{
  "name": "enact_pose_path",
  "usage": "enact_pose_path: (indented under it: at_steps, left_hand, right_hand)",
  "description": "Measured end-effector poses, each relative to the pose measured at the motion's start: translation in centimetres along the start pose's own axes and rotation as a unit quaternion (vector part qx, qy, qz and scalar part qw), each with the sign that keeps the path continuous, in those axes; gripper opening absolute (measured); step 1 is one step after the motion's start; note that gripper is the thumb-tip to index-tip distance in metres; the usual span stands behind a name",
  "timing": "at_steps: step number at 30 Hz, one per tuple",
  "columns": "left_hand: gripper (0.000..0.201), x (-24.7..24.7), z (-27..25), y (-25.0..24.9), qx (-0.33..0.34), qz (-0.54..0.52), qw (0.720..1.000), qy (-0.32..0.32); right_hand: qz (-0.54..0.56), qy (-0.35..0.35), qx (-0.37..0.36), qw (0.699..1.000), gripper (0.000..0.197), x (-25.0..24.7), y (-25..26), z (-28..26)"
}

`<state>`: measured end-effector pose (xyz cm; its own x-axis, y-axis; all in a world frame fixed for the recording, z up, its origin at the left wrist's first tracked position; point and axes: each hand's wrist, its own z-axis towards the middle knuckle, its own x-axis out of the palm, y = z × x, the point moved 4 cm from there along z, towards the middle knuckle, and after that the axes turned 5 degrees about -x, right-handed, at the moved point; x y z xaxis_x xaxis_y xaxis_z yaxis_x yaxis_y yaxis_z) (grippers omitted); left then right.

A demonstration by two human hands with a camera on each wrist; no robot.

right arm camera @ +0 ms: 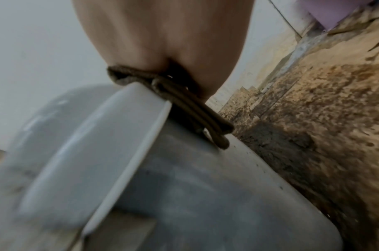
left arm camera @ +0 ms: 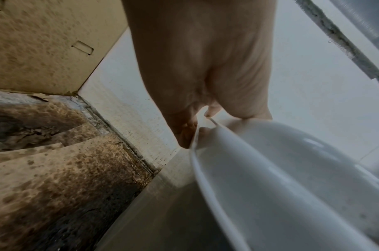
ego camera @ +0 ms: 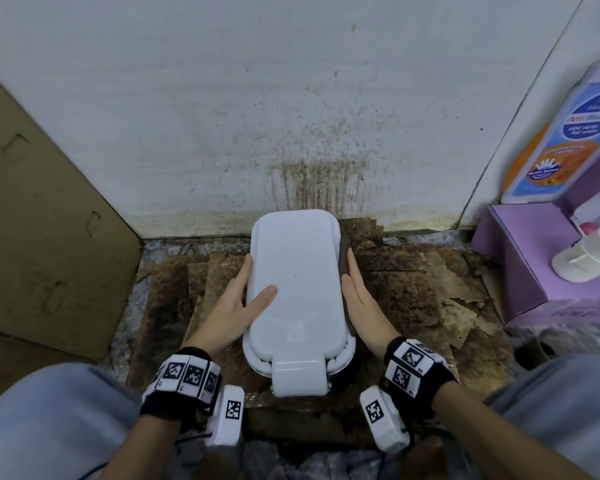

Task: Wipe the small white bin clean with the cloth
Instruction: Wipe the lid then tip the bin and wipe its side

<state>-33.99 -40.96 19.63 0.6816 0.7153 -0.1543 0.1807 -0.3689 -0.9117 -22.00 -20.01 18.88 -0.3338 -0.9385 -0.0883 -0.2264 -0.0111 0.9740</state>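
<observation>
The small white bin (ego camera: pixel 298 271) stands on the floor between my knees with its lid closed. My left hand (ego camera: pixel 246 296) holds its left edge, the thumb lying on the lid and the fingers along the side under the rim (left arm camera: pixel 205 118). On the other side my right hand (ego camera: pixel 357 289) lies flat, its straight fingers pressing a folded brown cloth (ego camera: pixel 344 258) against the bin's right wall just below the lid rim. In the right wrist view the cloth (right arm camera: pixel 184 105) sits between the palm and the grey-looking bin side (right arm camera: pixel 195 186).
Stained brown paper (ego camera: pixel 413 289) covers the floor around the bin. A spattered white wall (ego camera: pixel 291 116) rises close behind it. A cardboard sheet (ego camera: pixel 42 237) leans at the left. A purple box (ego camera: pixel 527 265) with bottles (ego camera: pixel 561 133) stands at the right.
</observation>
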Motion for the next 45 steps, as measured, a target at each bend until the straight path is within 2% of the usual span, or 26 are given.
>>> enact_pose_path:
  at_steps: [5, 10, 13, 15, 17, 19, 23, 29, 33, 36, 40, 45]
  left_hand:
    - [0.089, 0.4, -0.3, -0.7, 0.004, -0.003, 1.000, -0.005]
    - [0.092, 0.2, -0.3, -0.5, -0.005, 0.026, 0.999, -0.038]
    - [0.096, 0.3, -0.5, -0.6, -0.035, 0.103, 0.991, -0.079]
    - [0.090, 0.1, -1.0, -1.1, -0.008, 0.217, 0.966, -0.144]
    - [0.076, 0.3, -2.1, -2.3, 0.064, 0.321, 0.922, -0.206]
    - [0.063, 1.0, -2.8, -3.1, 0.117, 0.356, 0.900, -0.220]
    - [0.053, 2.9, -3.6, -4.1, 0.152, 0.338, 0.910, -0.185]
    - [0.064, 2.4, -3.0, -2.4, 0.129, 0.355, 0.912, -0.160]
    - [0.068, 0.9, -3.0, -1.6, 0.126, 0.347, 0.912, -0.179]
    - [0.074, -0.1, -3.0, -0.9, 0.135, 0.360, 0.903, -0.190]
    - [0.067, -1.1, -3.3, -0.4, 0.128, 0.340, 0.915, -0.178]
    - [0.062, -2.8, -3.8, 0.4, 0.106, 0.325, 0.926, -0.160]
  right_hand:
    - [0.062, -0.038, 0.005, 0.997, 0.049, 1.2, -1.4, -2.9]
    - [0.091, -0.089, -0.006, 0.992, 0.048, 2.2, -2.3, -4.8]
    - [0.108, -0.121, -0.016, 0.987, 0.046, 2.4, -2.6, -4.7]
    - [0.122, -0.131, -0.019, 0.984, 0.044, 2.6, -2.6, -4.5]
    - [0.140, -0.124, -0.028, 0.982, 0.042, 3.0, -2.2, -4.5]
    - [0.151, -0.104, -0.029, 0.983, 0.045, 3.9, -2.1, -4.3]
    - [0.125, -0.090, -0.033, 0.988, 0.049, 6.2, -1.5, -4.4]
    - [0.096, -0.033, -0.065, 0.993, 0.046, 9.2, -0.1, -4.2]
    - [0.076, -0.011, -0.068, 0.995, 0.045, 11.2, -0.8, -3.4]
    - [0.006, -0.036, -0.093, 0.995, 0.046, 12.8, -1.6, -2.6]
    - [-0.061, -0.075, -0.103, 0.990, 0.047, 14.9, -3.3, -2.0]
    - [-0.101, -0.064, -0.146, 0.982, 0.047, 16.3, -3.5, -1.9]
